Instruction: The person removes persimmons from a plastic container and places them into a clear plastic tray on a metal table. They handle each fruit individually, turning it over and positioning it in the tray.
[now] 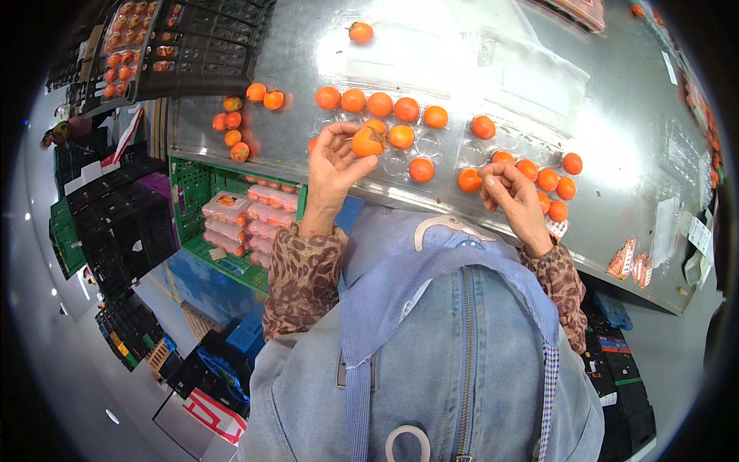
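Observation:
My left hand (340,167) holds an orange persimmon (365,142) with its leafy calyx showing, over a clear plastic tray (398,164) on the metal table. Several persimmons sit in that tray's cups, most of them along its far row. My right hand (511,193) is over a second clear tray (511,138), its fingers curled beside a persimmon (469,181) at the tray's near left; whether they touch or grip it I cannot tell. More persimmons fill cups along that tray's right side, some partly hidden by the hand.
Loose persimmons (233,119) lie at the table's left end, and one (361,32) lies farther back. A black crate (199,86) stands at the far left. Below the table edge, a green crate (190,216) holds stacked packs of fruit (225,209). Printed labels (622,259) lie at the right.

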`<state>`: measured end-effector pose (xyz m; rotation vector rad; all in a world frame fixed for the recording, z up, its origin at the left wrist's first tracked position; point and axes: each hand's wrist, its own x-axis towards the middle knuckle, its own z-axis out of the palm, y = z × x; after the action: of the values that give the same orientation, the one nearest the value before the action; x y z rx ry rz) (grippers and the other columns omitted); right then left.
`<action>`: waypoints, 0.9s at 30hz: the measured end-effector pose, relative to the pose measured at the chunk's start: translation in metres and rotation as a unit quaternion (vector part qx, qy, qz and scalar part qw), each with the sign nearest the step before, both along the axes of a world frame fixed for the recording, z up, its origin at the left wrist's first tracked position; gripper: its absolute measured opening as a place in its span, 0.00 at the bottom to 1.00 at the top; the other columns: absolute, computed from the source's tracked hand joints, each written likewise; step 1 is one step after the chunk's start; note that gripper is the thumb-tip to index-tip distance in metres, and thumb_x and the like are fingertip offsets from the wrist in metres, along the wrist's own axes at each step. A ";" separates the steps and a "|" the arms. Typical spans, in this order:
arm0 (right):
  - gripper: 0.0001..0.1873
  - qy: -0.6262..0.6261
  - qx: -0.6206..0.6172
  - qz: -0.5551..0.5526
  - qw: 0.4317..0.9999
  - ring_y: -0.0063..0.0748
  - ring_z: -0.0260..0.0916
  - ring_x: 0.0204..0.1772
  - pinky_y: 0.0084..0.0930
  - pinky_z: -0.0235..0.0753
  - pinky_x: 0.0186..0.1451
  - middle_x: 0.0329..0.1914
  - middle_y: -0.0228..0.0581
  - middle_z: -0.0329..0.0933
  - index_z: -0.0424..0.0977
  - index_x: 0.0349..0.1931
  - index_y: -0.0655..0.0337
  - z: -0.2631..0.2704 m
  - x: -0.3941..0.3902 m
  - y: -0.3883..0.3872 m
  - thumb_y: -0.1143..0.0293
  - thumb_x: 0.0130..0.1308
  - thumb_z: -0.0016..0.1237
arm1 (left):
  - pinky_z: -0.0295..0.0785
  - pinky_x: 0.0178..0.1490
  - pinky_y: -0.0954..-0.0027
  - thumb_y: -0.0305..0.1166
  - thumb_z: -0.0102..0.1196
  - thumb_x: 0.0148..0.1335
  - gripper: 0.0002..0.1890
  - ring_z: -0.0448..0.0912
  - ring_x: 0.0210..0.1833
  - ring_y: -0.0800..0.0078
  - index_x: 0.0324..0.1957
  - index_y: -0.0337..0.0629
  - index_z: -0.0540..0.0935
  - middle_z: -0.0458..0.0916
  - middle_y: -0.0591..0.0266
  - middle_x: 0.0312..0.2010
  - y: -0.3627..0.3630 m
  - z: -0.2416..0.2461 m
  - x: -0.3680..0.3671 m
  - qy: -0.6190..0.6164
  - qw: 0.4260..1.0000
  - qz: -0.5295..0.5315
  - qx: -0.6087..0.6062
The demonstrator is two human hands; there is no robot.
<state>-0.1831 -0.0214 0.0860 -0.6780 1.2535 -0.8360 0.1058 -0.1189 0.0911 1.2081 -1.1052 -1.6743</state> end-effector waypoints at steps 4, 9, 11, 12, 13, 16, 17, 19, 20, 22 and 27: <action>0.13 -0.002 -0.002 0.005 1.000 0.14 0.69 0.34 0.15 0.70 0.37 0.33 0.29 0.75 0.72 0.48 0.64 0.000 0.000 0.000 0.63 0.73 0.48 | 0.74 0.60 0.67 0.19 0.67 0.52 0.27 0.77 0.56 0.68 0.53 0.33 0.70 0.76 0.53 0.51 0.000 -0.005 0.004 -0.024 0.999 0.011 -0.019; 0.13 0.004 0.005 0.000 1.000 0.14 0.69 0.35 0.15 0.70 0.38 0.34 0.29 0.75 0.72 0.48 0.64 0.000 0.002 0.000 0.63 0.73 0.49 | 0.77 0.53 0.71 0.20 0.67 0.53 0.24 0.80 0.49 0.71 0.52 0.35 0.73 0.79 0.54 0.48 -0.013 -0.017 0.016 -0.128 0.989 0.036 -0.069; 0.13 0.005 0.003 0.002 1.000 0.14 0.69 0.35 0.15 0.70 0.38 0.34 0.29 0.75 0.73 0.48 0.64 0.001 0.003 0.000 0.63 0.73 0.49 | 0.77 0.50 0.72 0.20 0.67 0.54 0.24 0.81 0.47 0.72 0.53 0.36 0.73 0.79 0.54 0.48 -0.019 -0.018 0.022 -0.198 0.977 0.044 -0.065; 0.13 0.006 0.004 0.002 1.000 0.14 0.69 0.35 0.15 0.70 0.38 0.34 0.29 0.75 0.73 0.47 0.64 0.001 0.002 0.000 0.63 0.73 0.49 | 0.79 0.46 0.73 0.22 0.67 0.53 0.23 0.83 0.43 0.71 0.51 0.37 0.75 0.80 0.55 0.47 -0.021 -0.019 0.024 -0.207 0.973 0.053 -0.092; 0.13 0.006 0.002 0.004 1.000 0.14 0.69 0.35 0.15 0.70 0.38 0.34 0.29 0.75 0.73 0.47 0.65 0.000 0.002 0.000 0.63 0.73 0.49 | 0.79 0.45 0.73 0.22 0.67 0.52 0.22 0.83 0.43 0.70 0.50 0.36 0.76 0.80 0.55 0.46 -0.023 -0.019 0.026 -0.273 0.954 0.051 -0.111; 0.13 0.007 -0.001 0.009 1.000 0.14 0.69 0.35 0.15 0.70 0.37 0.33 0.28 0.75 0.73 0.47 0.65 -0.001 0.002 0.000 0.64 0.72 0.49 | 0.80 0.42 0.71 0.24 0.68 0.51 0.21 0.84 0.41 0.69 0.48 0.36 0.78 0.81 0.56 0.44 -0.030 -0.018 0.031 -0.426 0.893 0.037 -0.144; 0.13 0.009 -0.001 0.009 1.000 0.14 0.69 0.35 0.14 0.70 0.37 0.33 0.28 0.75 0.73 0.47 0.65 -0.002 0.002 0.000 0.64 0.72 0.49 | 0.80 0.41 0.70 0.25 0.68 0.51 0.20 0.84 0.40 0.69 0.48 0.36 0.79 0.80 0.56 0.44 -0.033 -0.017 0.031 -0.452 0.880 0.029 -0.142; 0.13 0.016 -0.002 0.010 1.000 0.14 0.69 0.35 0.14 0.70 0.37 0.33 0.28 0.75 0.73 0.47 0.65 -0.002 0.003 0.000 0.64 0.72 0.50 | 0.80 0.40 0.69 0.26 0.68 0.51 0.21 0.84 0.40 0.68 0.48 0.36 0.79 0.80 0.56 0.44 -0.038 -0.016 0.031 -0.486 0.862 0.015 -0.143; 0.13 0.020 -0.002 0.011 1.000 0.14 0.69 0.35 0.14 0.70 0.37 0.33 0.28 0.75 0.73 0.47 0.65 -0.002 0.003 0.000 0.64 0.72 0.50 | 0.80 0.40 0.68 0.26 0.68 0.52 0.21 0.84 0.39 0.68 0.49 0.36 0.79 0.80 0.55 0.45 -0.039 -0.015 0.030 -0.493 0.858 0.009 -0.146; 0.13 0.024 -0.003 0.007 1.000 0.13 0.69 0.35 0.14 0.70 0.37 0.33 0.28 0.75 0.73 0.47 0.65 -0.002 0.003 0.000 0.64 0.72 0.50 | 0.81 0.40 0.67 0.26 0.67 0.54 0.22 0.84 0.39 0.67 0.51 0.34 0.77 0.80 0.54 0.46 -0.040 -0.011 0.027 -0.402 0.907 0.020 -0.121; 0.12 0.028 0.001 0.004 1.000 0.13 0.70 0.36 0.13 0.71 0.38 0.35 0.28 0.76 0.74 0.47 0.65 0.000 0.005 -0.003 0.65 0.72 0.50 | 0.81 0.42 0.68 0.28 0.61 0.63 0.20 0.84 0.39 0.67 0.54 0.30 0.74 0.82 0.52 0.44 -0.032 0.001 0.022 0.047 0.997 0.050 0.037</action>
<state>-0.1782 -0.0240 0.0859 -0.7088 1.3020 -0.8131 0.1278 -0.1506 0.0921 1.1976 -0.9173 -1.6914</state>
